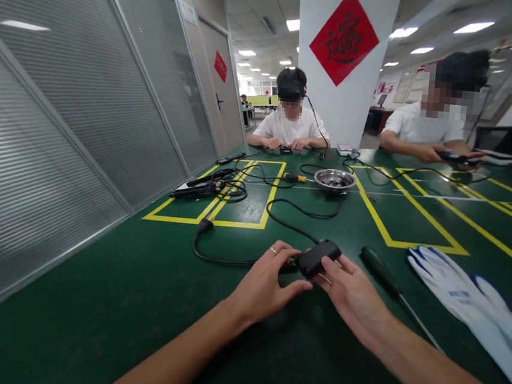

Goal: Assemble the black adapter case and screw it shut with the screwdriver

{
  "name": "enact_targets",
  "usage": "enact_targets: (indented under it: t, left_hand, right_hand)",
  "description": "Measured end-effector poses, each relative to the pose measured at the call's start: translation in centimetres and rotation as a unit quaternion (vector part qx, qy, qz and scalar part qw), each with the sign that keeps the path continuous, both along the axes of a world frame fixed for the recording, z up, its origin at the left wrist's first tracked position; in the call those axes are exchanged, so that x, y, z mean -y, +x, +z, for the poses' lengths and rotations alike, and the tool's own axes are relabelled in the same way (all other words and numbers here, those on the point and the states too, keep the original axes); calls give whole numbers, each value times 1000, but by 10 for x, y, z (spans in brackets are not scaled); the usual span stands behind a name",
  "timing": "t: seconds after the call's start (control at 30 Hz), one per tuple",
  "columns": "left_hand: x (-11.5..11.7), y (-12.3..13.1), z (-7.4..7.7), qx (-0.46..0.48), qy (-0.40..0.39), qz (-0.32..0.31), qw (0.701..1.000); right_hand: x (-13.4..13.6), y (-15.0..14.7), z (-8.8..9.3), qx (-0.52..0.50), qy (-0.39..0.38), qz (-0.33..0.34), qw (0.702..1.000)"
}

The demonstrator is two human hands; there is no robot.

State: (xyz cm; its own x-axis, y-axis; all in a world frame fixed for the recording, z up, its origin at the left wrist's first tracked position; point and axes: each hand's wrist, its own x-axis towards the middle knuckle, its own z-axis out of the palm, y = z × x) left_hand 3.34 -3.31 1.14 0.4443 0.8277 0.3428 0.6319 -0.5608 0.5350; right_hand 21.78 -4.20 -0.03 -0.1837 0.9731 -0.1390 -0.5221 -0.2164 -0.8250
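Observation:
My right hand (353,286) grips a black plastic casing (319,258) between thumb and fingers, tilted just above the table. My left hand (263,283), with a ring on one finger, curls its fingertips over a small circuit board (292,262) at the casing's left side. Its thumb points toward the casing's lower edge; the board is mostly hidden by the fingers. A black power cord (226,263) runs from beside my left hand to a plug (206,226). Another black cable (287,222) leads from behind the casing toward the bowl.
Right of my hands lie a dark-handled screwdriver (379,270) and white gloves (467,303). A metal bowl (335,180) of small parts, a yellow-handled screwdriver (294,177) and a bundle of black cables (211,188) lie farther back. Co-workers sit across the green table (135,313).

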Motion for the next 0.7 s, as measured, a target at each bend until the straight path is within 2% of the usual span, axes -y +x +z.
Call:
enact_targets:
  t: [0.1,0.17,0.2,0.37,0.53,0.63,0.7]
  left_hand:
    - [-5,-6,-5,-140,60,65,986]
    - [-11,-13,-11,-216,48,112,969]
    - [-14,-15,-14,-237,34,107,965]
    - [-22,-23,-19,-208,-8,52,977]
    - [-22,-21,-11,-162,-8,61,985]
    - [-23,-22,-7,-136,30,75,987]
    - [-25,-23,-4,-114,59,93,987]
  right_hand:
    - [-7,29,0,-11,-26,-5,1000]
    - [-14,51,-3,-10,-44,-10,999]
    - [-18,60,-5,-6,-50,-14,999]
    - [-25,89,-16,48,-49,-17,998]
    - [-31,102,-23,162,-12,-37,986]
    - [-41,109,-21,273,20,-52,960]
    - [-49,109,-18,362,59,-67,928]
